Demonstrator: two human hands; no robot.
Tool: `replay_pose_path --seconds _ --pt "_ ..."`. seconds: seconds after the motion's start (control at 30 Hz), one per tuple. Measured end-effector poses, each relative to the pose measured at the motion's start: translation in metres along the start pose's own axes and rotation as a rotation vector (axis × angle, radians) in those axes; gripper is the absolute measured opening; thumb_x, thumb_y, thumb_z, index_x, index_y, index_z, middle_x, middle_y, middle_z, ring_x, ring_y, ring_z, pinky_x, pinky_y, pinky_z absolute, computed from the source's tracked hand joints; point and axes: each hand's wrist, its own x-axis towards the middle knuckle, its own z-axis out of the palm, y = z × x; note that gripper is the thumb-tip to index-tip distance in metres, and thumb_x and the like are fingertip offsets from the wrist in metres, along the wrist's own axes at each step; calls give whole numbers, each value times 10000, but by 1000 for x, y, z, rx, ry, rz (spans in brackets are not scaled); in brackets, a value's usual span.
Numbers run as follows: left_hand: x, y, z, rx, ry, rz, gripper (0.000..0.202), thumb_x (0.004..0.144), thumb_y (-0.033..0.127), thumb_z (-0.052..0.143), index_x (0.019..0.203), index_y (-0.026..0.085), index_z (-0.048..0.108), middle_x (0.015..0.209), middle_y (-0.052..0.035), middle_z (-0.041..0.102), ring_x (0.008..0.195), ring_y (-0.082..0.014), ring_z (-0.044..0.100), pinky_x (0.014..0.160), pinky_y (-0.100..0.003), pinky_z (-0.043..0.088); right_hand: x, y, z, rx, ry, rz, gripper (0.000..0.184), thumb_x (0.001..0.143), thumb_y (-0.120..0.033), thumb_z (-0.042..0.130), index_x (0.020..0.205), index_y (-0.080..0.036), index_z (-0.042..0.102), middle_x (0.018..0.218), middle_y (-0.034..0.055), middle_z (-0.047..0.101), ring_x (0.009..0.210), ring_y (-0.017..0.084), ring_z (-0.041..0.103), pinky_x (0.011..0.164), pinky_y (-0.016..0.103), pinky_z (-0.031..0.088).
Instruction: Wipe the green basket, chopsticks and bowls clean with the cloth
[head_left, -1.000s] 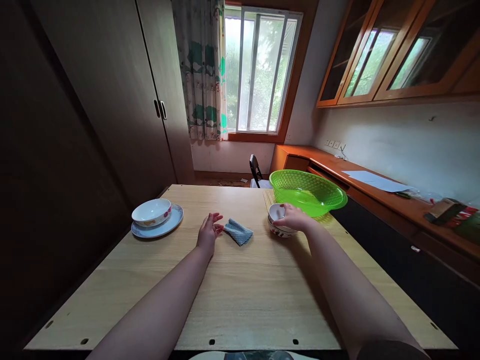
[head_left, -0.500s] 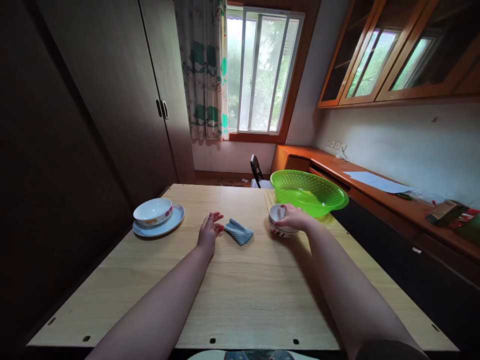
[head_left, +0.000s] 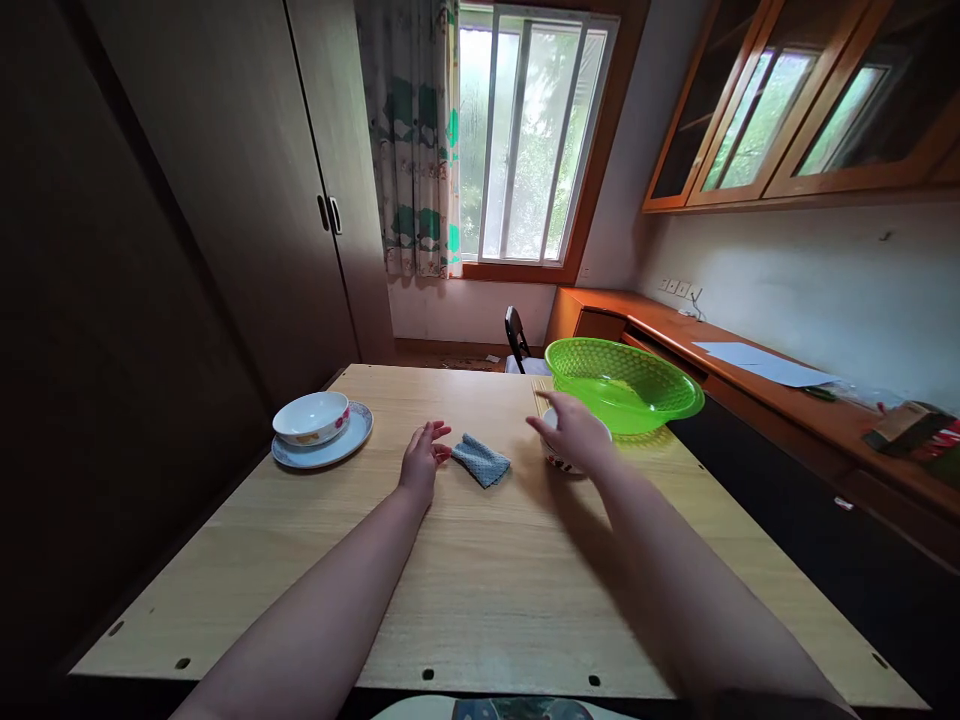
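My left hand point(head_left: 424, 457) rests on its side on the table, fingers spread and nothing in them, just left of a folded blue-grey cloth point(head_left: 482, 461). Above the white patterned bowls point(head_left: 559, 459) hovers my right hand point(head_left: 574, 430), its thumb and fingers apart and holding nothing. It hides much of the bowls, which looked stacked a moment earlier. Behind them, chopsticks point(head_left: 540, 390) lie partly covered by the same hand. On the left, a white bowl with a floral pattern point(head_left: 311, 418) sits on a large blue-rimmed plate point(head_left: 360, 432).
A bright green plastic basket point(head_left: 626, 390) stands at the table's back right corner. The pale wooden table point(head_left: 480, 570) has small holes along its front edge. Beyond are a folding chair point(head_left: 516, 335) and an orange-brown desk point(head_left: 660, 318) with papers point(head_left: 765, 363).
My right hand has let go of the bowl rim and moved slightly left over the bowls, fingers opening. My left hand stays beside the cloth. The view has shifted slightly.
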Motion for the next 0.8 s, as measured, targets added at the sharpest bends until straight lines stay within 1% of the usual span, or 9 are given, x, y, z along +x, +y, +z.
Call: replay_pose_path --seconds 0.13,0.27,0.4,0.43,0.5,0.57,0.63,0.7,0.8 --pt "-9 5 5 134 -14 129 337 771 464 624 970 193 627 942 -63 678 604 -110 555 628 -258 452 3 -45 39 34 -281 -52 382 889 -438 481 1184 -220 586 1137 82 660 1031 237 611 854 335 456" --pt "-20 24 17 365 -164 294 248 726 361 696 925 214 673 922 -63 685 750 -178 590 713 -288 462 7 -61 84 -108 -196 76 359 926 -372 406 1118 -153 615 1159 155 622 1057 268 587 851 352 445" --pt "-10 65 13 674 -105 344 213 714 354 701 879 220 685 932 -89 685 888 -267 609 854 -387 452 0 -58 106 -174 -198 14 409 900 -481 430 1105 -189 631 1156 157 611 1082 303 558 862 393 430" --pt "-4 77 6 819 -54 339 207 711 356 699 862 216 681 923 -104 684 965 -306 597 912 -434 427 -2 -57 109 -186 -219 3 434 886 -522 439 1083 -193 642 1144 161 614 1088 313 551 869 404 423" --pt "9 102 -16 1099 247 356 287 640 348 748 862 190 656 1040 -165 658 1207 -405 454 1022 -551 306 -3 -55 111 -191 -248 -5 479 864 -583 446 1040 -192 659 1111 167 623 1087 322 545 877 415 409" --pt "20 122 -46 1322 551 381 458 670 387 711 1048 153 602 1327 -217 500 1373 -441 204 1061 -637 162 -3 -52 112 -155 -249 -24 486 852 -601 460 1015 -189 658 1078 153 633 1066 307 552 869 398 402" --pt "27 135 -78 1405 760 311 582 714 428 656 1181 107 524 1448 -241 355 1387 -434 166 1064 -638 151 -1 -51 113 -83 -232 -60 435 839 -572 508 997 -192 646 1052 124 640 1030 274 562 842 357 401" --pt "32 141 -106 1422 822 141 635 753 479 592 1220 61 487 1402 -274 398 1333 -438 279 1028 -606 256 0 -50 115 1 -202 -90 343 811 -488 589 985 -194 626 1038 92 643 978 233 573 797 308 398" --pt "36 143 -134 1408 770 -116 702 773 545 519 1226 12 471 1274 -316 508 1225 -474 409 934 -589 365 -1 -49 117 111 -160 -131 248 779 -334 647 977 -194 596 996 61 654 885 187 579 715 262 378"
